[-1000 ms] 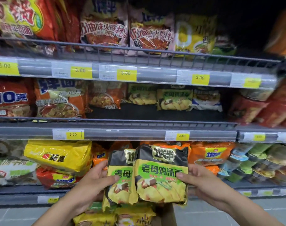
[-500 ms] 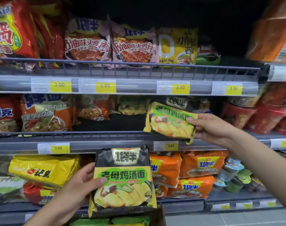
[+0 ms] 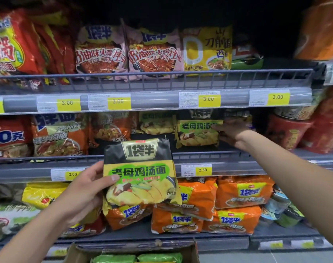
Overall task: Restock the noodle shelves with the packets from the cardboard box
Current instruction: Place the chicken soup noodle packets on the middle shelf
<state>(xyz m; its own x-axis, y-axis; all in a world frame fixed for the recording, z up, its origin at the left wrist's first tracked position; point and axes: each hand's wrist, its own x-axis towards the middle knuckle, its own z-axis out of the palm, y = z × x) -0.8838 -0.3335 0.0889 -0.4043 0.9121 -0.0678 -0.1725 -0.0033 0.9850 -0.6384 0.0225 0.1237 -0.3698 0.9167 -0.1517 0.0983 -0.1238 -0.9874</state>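
My left hand (image 3: 86, 192) grips a black, green and yellow noodle packet (image 3: 141, 171) upright in front of the middle shelf's rail. Deep in the middle shelf (image 3: 123, 168), my right hand (image 3: 231, 132) holds a second packet of the same kind (image 3: 198, 130) by its right edge, standing it beside another one like it (image 3: 156, 123). At the bottom edge sits the open cardboard box (image 3: 194, 252) with green-topped packets (image 3: 137, 258) inside.
Pink and yellow packets (image 3: 154, 52) fill the top shelf behind a wire rail. Orange packets (image 3: 239, 192) are stacked on the lower shelf. Red cup noodles (image 3: 289, 130) stand at the right of the middle shelf. Price tags line the shelf fronts.
My right hand has pushed its packet from the shelf front back into the middle shelf. My left hand has raised its packet higher, up to the shelf rail.
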